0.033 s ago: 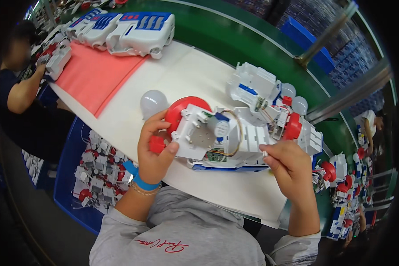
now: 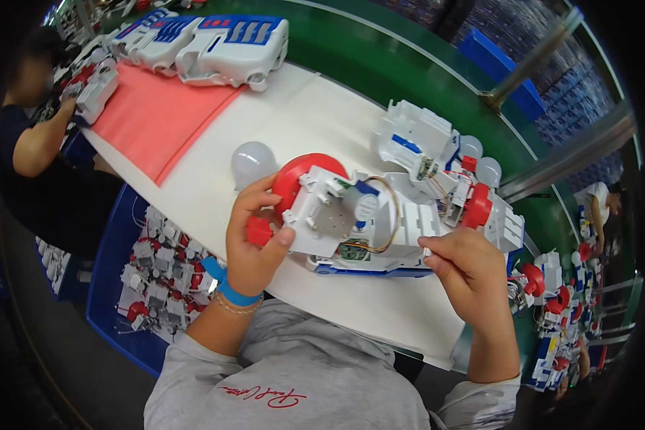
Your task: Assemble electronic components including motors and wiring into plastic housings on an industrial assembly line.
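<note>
Left hand wraps thumb and fingers around the edge of a white mechanism fitted with a red disc and a red knob, while the right hand pinches a small white piece between thumb and forefinger, its exact kind too small to tell. The mechanism sits at the left end of a white housing edged in blue, near the front of a white worktop; whether the two touch cannot be told. Thin wires arch over the housing beside a green circuit board. Just beyond the left hand, a frosted globe rests on the worktop. Farther to the right, a second white assembly lies near another red disc and two smaller globes. At the far left, white-and-blue shells stand in a row along the back edge of a coral sheet, close to a co-worker who handles a white part. Below the worktop's left side, a blue bin holds a jumble of white, grey and red parts. A blue wristband circles the left wrist.
</note>
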{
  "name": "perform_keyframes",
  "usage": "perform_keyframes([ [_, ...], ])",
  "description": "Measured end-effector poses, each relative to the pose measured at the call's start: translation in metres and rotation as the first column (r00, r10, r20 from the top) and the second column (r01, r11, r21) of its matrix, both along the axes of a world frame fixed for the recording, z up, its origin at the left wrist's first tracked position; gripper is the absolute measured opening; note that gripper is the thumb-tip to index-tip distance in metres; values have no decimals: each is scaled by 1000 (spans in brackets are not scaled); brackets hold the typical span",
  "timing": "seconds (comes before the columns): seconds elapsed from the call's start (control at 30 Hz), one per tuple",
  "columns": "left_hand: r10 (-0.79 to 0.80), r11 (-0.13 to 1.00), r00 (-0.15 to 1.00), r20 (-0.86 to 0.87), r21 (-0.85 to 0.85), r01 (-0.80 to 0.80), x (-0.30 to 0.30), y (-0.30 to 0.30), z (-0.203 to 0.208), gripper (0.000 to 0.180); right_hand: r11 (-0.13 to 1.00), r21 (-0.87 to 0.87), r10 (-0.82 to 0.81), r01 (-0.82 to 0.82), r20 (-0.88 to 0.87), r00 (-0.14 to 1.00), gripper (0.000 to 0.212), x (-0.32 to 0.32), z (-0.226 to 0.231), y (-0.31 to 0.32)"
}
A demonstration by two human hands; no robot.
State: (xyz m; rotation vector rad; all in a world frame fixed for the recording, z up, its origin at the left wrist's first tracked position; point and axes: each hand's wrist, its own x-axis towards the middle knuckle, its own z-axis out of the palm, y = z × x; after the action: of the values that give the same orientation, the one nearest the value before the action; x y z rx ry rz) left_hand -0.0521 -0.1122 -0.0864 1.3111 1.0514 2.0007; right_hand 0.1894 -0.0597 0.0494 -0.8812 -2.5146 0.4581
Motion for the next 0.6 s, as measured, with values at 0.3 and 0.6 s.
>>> perform_keyframes([
  [0.3, -25, 999, 999, 21, 40, 24, -1, 0, 0, 37, 988, 137, 32, -66, 237, 971, 11, -36, -8, 14],
  [0.6, -43, 997, 996, 72, 66, 39, 2, 6, 2, 39, 988, 88, 75, -127, 441, 894, 12, -64, -43, 29],
])
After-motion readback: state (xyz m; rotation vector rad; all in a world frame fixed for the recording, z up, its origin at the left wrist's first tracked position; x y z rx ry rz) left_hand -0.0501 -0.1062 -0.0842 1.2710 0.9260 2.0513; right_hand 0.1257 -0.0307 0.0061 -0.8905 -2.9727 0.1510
